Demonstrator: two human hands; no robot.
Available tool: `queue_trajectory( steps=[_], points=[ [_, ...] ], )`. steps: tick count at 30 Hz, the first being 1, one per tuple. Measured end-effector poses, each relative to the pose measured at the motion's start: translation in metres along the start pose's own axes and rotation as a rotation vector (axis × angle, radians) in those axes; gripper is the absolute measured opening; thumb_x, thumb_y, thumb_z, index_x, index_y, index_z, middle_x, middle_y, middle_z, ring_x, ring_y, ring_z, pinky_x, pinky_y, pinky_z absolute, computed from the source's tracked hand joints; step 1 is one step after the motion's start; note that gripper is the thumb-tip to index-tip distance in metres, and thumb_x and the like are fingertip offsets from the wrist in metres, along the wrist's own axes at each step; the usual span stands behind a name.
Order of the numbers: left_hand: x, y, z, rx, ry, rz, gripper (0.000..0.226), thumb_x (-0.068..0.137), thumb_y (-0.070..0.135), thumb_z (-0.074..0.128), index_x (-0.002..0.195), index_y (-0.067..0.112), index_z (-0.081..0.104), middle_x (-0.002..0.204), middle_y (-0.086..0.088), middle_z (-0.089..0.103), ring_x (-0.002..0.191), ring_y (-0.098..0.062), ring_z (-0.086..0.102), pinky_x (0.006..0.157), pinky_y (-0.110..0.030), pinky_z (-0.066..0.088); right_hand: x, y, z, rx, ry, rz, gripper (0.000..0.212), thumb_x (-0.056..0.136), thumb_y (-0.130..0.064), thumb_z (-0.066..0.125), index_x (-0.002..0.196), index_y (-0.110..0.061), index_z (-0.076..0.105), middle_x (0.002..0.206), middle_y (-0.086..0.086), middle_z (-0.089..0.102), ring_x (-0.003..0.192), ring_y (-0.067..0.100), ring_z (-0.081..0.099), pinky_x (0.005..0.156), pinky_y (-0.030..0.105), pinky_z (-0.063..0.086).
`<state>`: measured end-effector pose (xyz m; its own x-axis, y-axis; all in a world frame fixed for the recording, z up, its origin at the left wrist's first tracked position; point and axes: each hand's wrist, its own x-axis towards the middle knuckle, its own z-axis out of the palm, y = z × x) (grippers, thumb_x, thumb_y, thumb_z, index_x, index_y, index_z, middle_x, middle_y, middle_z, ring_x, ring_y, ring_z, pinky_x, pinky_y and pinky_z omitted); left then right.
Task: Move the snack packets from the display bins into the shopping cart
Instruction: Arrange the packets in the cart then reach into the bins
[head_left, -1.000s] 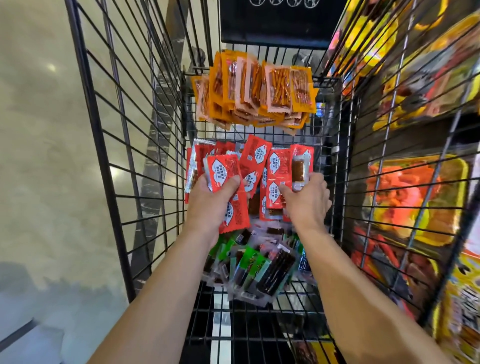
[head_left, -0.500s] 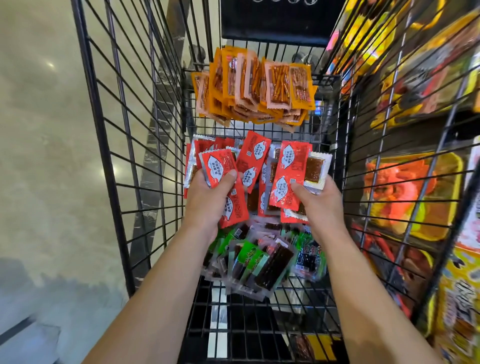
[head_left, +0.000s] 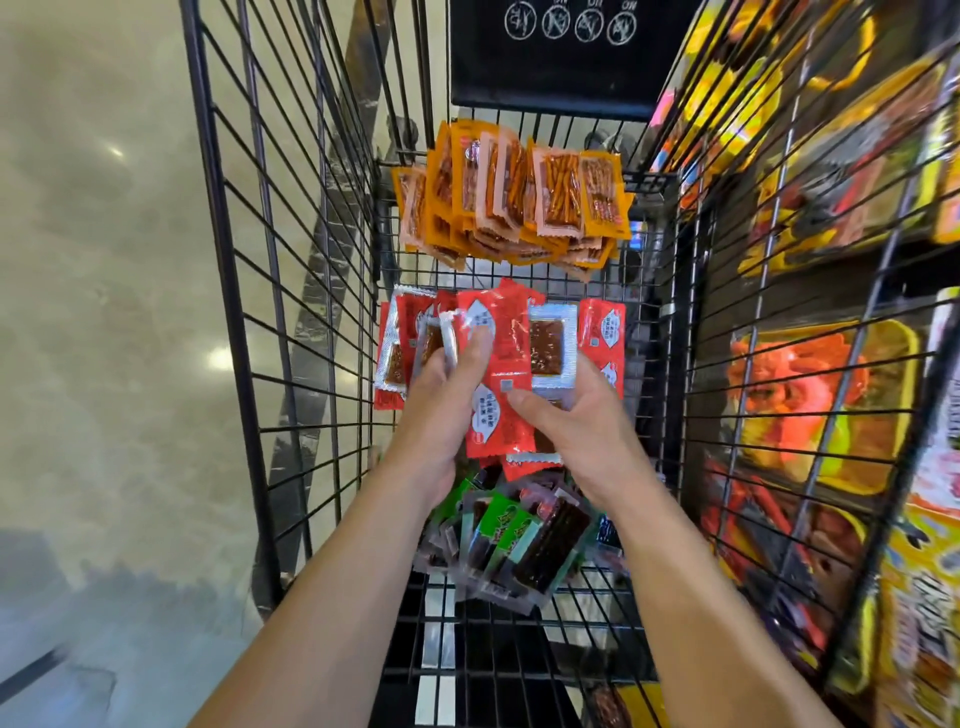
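One shopping cart (head_left: 291, 260) is shown from above, with its wire wall at the left. Three groups of snack packets are held inside it: orange packets (head_left: 519, 197) at the far end, red packets (head_left: 498, 338) in the middle and green packets (head_left: 511, 538) at the near end. Single packets cannot be counted, as they overlap. The red packets are grasped by two hands. On the left hand (head_left: 441, 400) the thumb is pressed on the front of the packets and the fingers are curled behind. The right hand (head_left: 576, 431) grips likewise. Display bins (head_left: 810, 405) are seen through the right wall.
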<state>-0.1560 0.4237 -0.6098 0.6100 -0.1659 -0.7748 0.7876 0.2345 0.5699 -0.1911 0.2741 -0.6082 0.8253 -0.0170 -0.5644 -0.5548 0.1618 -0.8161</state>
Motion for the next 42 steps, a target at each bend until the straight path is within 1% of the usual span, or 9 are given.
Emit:
queue_trajectory(
  steps=[2,7,13,17,20,24,34,38,42],
  points=[
    [-0.001,-0.003,-0.001,0.024,0.029,0.031,0.056,0.074,0.062,0.086,0.12,0.034,0.073,0.115,0.004,0.081,0.105,-0.015,0.078,0.077,-0.031,0.064,0.0,-0.001,0.007,-0.23,-0.023,-0.032,0.045,0.097,-0.016,0.071,0.137,-0.026,0.055,0.127,-0.012,0.069,0.119,0.009,0.066,0.099,0.033,0.057],
    [0.001,-0.01,-0.006,0.068,0.048,0.094,0.036,0.084,0.027,0.089,0.117,0.025,0.075,0.109,0.002,0.082,0.1,-0.014,0.079,0.075,-0.021,0.061,-0.004,0.0,0.012,-0.599,-0.031,0.025,0.07,0.099,-0.024,0.061,0.158,-0.013,0.024,0.148,0.005,0.034,0.146,0.022,0.032,0.121,0.046,0.03],
    [0.002,-0.013,-0.011,0.072,0.077,0.104,0.043,0.077,0.028,0.091,0.117,0.024,0.076,0.108,0.0,0.082,0.098,-0.018,0.08,0.073,-0.024,0.063,-0.006,0.0,0.006,-0.489,-0.019,0.035,0.065,0.098,-0.032,0.066,0.153,-0.023,0.033,0.139,-0.001,0.039,0.129,0.013,0.045,0.106,0.031,0.042],
    [0.004,-0.01,-0.02,0.047,0.155,0.064,0.039,0.081,0.026,0.092,0.116,0.021,0.075,0.105,0.0,0.083,0.095,-0.021,0.081,0.072,-0.034,0.066,0.01,0.009,-0.026,-0.303,0.421,0.064,0.035,0.099,-0.031,0.068,0.132,-0.024,0.061,0.117,-0.007,0.064,0.105,0.009,0.064,0.087,0.019,0.049],
    [0.005,-0.009,-0.023,0.019,0.197,0.056,0.038,0.083,0.023,0.09,0.118,0.02,0.074,0.104,0.0,0.083,0.093,-0.02,0.081,0.069,-0.033,0.066,0.033,0.022,-0.053,-0.512,0.613,0.243,0.048,0.1,-0.044,0.063,0.135,-0.012,0.059,0.12,0.005,0.068,0.101,0.02,0.064,0.08,0.027,0.047],
    [0.007,-0.01,-0.022,0.03,0.198,0.055,0.039,0.083,0.025,0.09,0.119,0.02,0.074,0.105,0.002,0.083,0.093,-0.018,0.081,0.068,-0.032,0.065,0.057,0.042,-0.065,-0.748,0.572,0.438,0.059,0.097,-0.054,0.063,0.132,-0.008,0.055,0.132,0.018,0.054,0.12,0.038,0.056,0.099,0.041,0.046],
    [0.01,-0.012,-0.023,0.02,0.204,0.053,0.038,0.084,0.024,0.089,0.118,0.02,0.073,0.103,0.002,0.083,0.092,-0.018,0.081,0.067,-0.031,0.065,0.063,0.055,-0.066,-0.776,0.587,0.429,0.047,0.091,-0.044,0.076,0.123,-0.015,0.056,0.127,0.012,0.058,0.12,0.035,0.057,0.103,0.046,0.048],
    [0.011,-0.012,-0.021,0.03,0.201,0.053,0.035,0.083,0.024,0.09,0.114,0.022,0.074,0.102,0.002,0.083,0.092,-0.018,0.081,0.066,-0.03,0.065,0.063,0.055,-0.07,-0.796,0.585,0.43,0.037,0.09,-0.041,0.077,0.113,-0.015,0.064,0.12,0.008,0.067,0.114,0.032,0.062,0.098,0.043,0.052],
    [0.008,-0.009,-0.018,0.032,0.198,0.06,0.037,0.085,0.023,0.089,0.118,0.019,0.073,0.103,0.001,0.083,0.092,-0.019,0.081,0.067,-0.032,0.065,0.06,0.057,-0.069,-0.672,0.576,0.366,0.011,0.096,-0.028,0.072,0.098,-0.021,0.064,0.108,0.004,0.069,0.074,0.012,0.061,0.061,0.022,0.044]
  ],
)
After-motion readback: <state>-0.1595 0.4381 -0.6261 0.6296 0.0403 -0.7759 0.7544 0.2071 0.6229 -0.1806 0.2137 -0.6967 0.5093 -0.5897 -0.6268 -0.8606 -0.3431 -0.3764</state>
